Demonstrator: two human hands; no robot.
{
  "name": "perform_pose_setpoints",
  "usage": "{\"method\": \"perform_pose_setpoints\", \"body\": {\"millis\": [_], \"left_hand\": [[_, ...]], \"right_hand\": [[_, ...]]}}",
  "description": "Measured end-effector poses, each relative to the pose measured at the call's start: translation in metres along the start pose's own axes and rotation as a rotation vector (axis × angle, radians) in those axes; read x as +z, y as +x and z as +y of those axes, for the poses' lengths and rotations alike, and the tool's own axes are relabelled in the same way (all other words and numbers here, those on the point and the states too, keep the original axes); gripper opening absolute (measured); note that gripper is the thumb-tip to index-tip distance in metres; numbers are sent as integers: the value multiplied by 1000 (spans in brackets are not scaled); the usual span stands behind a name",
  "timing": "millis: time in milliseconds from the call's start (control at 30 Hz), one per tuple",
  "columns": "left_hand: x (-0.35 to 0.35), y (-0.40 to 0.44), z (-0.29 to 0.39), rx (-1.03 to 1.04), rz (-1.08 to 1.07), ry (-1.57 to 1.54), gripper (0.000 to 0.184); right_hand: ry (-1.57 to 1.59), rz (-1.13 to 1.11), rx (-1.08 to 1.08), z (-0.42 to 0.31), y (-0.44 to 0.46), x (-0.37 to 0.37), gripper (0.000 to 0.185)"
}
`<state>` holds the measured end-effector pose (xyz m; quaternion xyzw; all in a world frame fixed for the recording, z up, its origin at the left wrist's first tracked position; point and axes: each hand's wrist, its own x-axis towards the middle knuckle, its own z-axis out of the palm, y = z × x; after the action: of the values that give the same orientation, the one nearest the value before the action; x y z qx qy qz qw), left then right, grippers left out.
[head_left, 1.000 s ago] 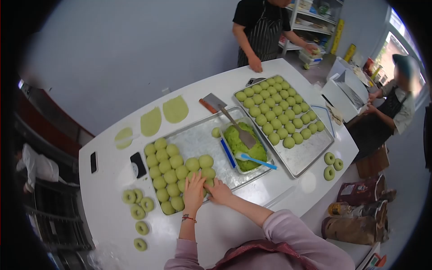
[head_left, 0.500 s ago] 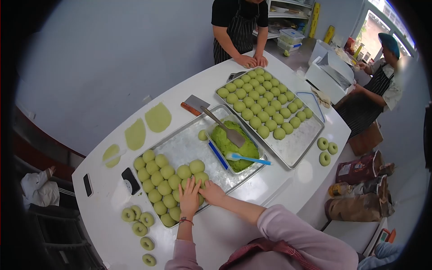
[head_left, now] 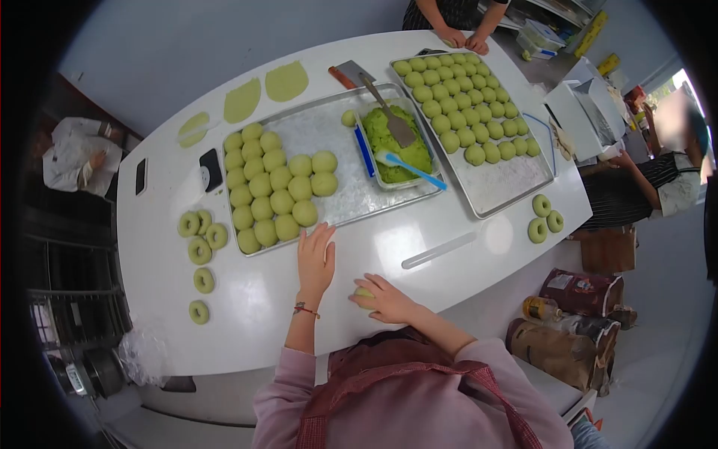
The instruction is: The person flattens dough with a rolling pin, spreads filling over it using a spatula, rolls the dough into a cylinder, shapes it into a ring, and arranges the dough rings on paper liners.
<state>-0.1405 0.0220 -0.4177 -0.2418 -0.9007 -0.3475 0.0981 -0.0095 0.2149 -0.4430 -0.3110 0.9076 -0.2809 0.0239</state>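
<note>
My right hand is cupped over a green dough ball on the white table, fingers curled round it. My left hand is open and holds nothing, fingertips close to the front edge of a metal tray. Rows of round green dough balls fill the left part of that tray. On the tray's right stands a plastic box with green filling. A grey-brown spatula and a blue-handled scraper lie in the box.
A second tray of dough balls stands at the right. Dough rings lie at the left, others at the right. A long clear strip, phone, black scale and bench scraper are on the table. Other people work around.
Both hands have drawn back from the tray toward my body. The right hand now has a dough ball under it on the table. The view has tilted down.
</note>
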Motion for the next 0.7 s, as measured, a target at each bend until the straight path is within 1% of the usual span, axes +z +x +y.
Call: {"method": "perform_pose_setpoints", "body": {"millis": [33,100,133,200,233,300,333,400,433,467,500,533,600,633,667,700], "left_hand": [[-1,-25,6,-23,-3,5,32],[1,-79,10,-153,-5,-36,32],[6,-105,10,-213,-10,-35,32],[13,-127,23,-271,-27,-63,32],[14,-138,31,-313,-34,-86,31],[8,-150,42,-340,-28,-75,31],[4,-158,47,-344,-9,-60,32],[9,-159,51,-352,26,-43,34],[11,-163,55,-332,-11,-16,38],[11,-169,61,-313,-55,13,43],[13,-170,68,-247,-109,56,47],[16,-166,75,-170,-159,98,51],[18,-170,96,-149,-255,224,59],[20,-169,106,-131,-282,267,61],[26,-169,110,-89,-310,299,66],[34,-169,111,-87,-311,297,66]], "right_hand": [[16,-13,-7,-11,-1,-5,53],[192,185,101,-22,0,-10,45],[192,180,98,-13,2,2,45],[-1,217,83,-3,-6,48,37],[-66,249,46,0,0,55,34],[32,187,70,-1,4,49,35],[0,207,59,-9,-2,33,39],[-48,191,22,-5,-16,36,40],[-90,176,-6,-9,-24,40,42],[-50,132,41,-15,-22,34,44],[-16,93,82,-16,-15,26,46],[113,50,130,-12,-16,24,49],[213,160,274,-21,-34,-7,52],[260,219,313,-16,-55,-10,54],[254,221,310,-16,-60,-6,54],[217,186,291,-19,-66,0,54]]}}
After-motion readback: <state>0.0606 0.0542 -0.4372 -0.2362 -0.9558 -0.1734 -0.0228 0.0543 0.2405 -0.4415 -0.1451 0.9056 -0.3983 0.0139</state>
